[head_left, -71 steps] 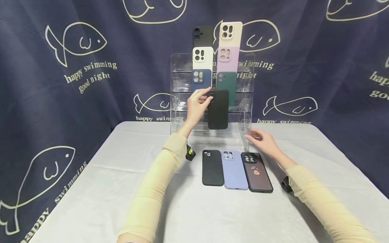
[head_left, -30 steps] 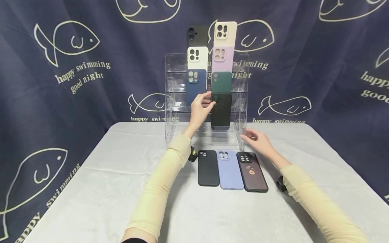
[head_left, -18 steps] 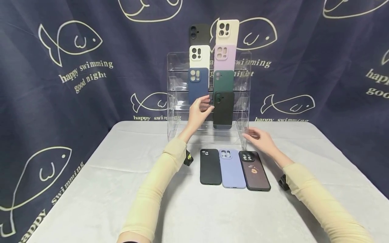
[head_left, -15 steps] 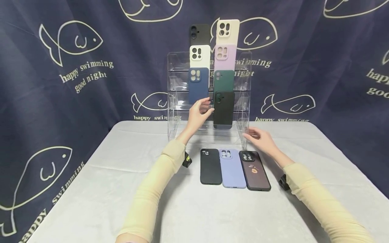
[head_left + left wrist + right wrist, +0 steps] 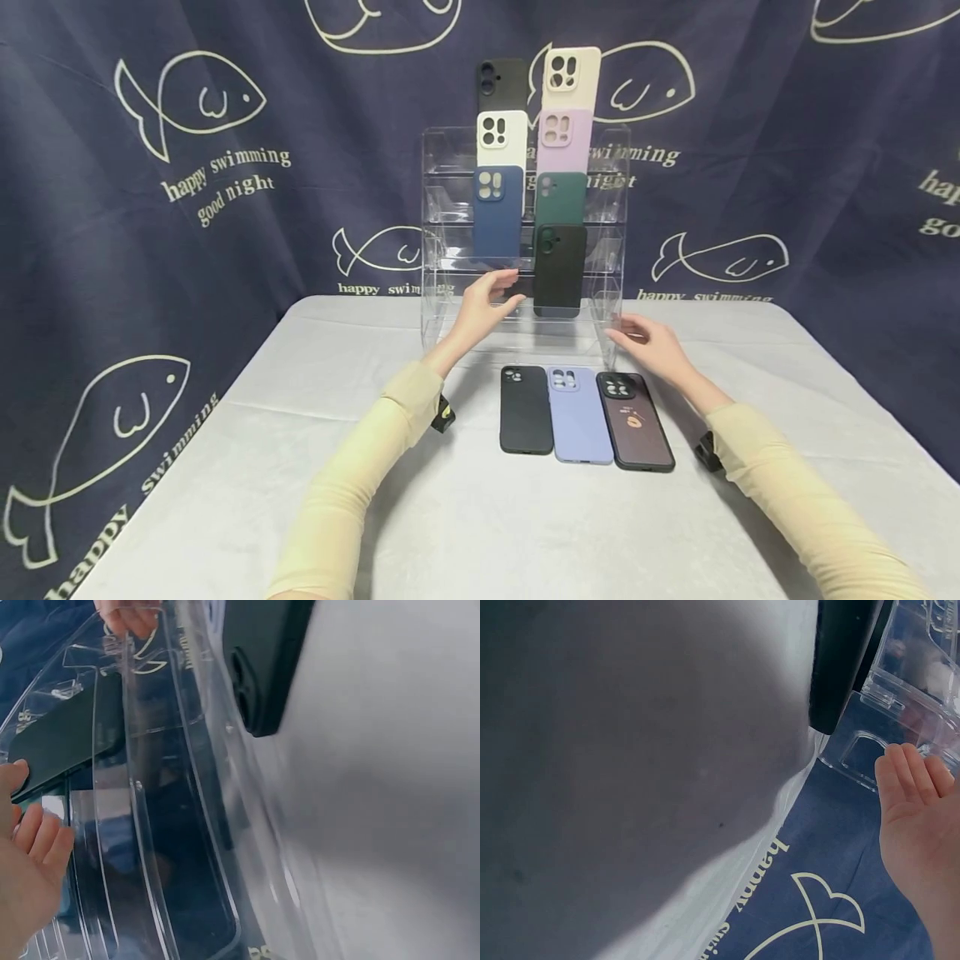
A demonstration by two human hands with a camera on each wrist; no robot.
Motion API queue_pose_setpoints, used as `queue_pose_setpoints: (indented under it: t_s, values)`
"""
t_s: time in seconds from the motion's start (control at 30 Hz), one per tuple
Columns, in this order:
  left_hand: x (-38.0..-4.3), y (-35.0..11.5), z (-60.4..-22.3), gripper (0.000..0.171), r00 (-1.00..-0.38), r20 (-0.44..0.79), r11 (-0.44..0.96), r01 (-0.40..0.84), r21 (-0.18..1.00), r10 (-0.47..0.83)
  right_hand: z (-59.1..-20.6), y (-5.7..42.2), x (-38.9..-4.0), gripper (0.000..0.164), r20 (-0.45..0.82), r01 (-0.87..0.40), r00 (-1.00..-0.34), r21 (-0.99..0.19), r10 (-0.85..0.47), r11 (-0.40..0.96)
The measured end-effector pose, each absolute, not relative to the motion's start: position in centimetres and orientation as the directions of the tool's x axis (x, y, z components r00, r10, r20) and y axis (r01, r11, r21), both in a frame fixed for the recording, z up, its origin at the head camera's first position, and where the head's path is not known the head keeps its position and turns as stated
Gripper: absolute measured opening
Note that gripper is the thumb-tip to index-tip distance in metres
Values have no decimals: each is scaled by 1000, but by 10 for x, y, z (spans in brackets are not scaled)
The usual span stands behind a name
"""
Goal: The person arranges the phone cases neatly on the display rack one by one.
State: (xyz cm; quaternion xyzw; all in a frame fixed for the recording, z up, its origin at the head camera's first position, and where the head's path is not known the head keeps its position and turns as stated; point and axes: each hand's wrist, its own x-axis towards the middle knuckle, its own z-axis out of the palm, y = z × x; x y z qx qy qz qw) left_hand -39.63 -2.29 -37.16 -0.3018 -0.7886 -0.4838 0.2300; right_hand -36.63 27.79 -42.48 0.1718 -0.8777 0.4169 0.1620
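Observation:
My left hand [image 5: 483, 308] hovers before the lower tiers of a clear plastic display stand [image 5: 450, 287], its fingers apart and holding nothing. Just right of it, a black phone case [image 5: 559, 271] stands upright in a lower tier, overlapping the foot of a green phone case [image 5: 561, 198]. In the left wrist view, that black case [image 5: 71, 735] is close to the thumb. My right hand [image 5: 654, 346] touches the stand's right side panel. From the right wrist, its fingers [image 5: 901, 776] look fairly straight against the clear plastic. The thumb is hidden there.
Above stand purple [image 5: 573, 150], cream [image 5: 583, 83], blue [image 5: 498, 229], white [image 5: 513, 148] and black [image 5: 512, 87] cases. On the white-clothed table [image 5: 480, 533] lie a dark case [image 5: 527, 421], a lilac case [image 5: 581, 425] and a brown case [image 5: 647, 437]. Behind hangs a fish-print curtain [image 5: 300, 150].
The black case went from my left hand's grip into the tier before the green case. My left hand has let go and moved down, slightly left of it. The right hand stays by the stand.

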Motion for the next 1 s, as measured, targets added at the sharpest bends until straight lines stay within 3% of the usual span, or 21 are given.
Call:
queue_pose_setpoints:
  t_s: [0.3,0.6,1.0]
  values:
    - [-388,-35,-385,35,-725,631,380,685,622,275,-426,279,-367,49,425,-435,-890,-673,-168,598]
    - [-378,-43,-393,34,-676,651,388,734,557,344,-424,279,-367,51,407,-418,-898,-673,-165,610]
    - [-368,-58,-405,35,-702,571,484,710,511,426,-424,279,-367,51,412,-421,-896,-667,-166,615]
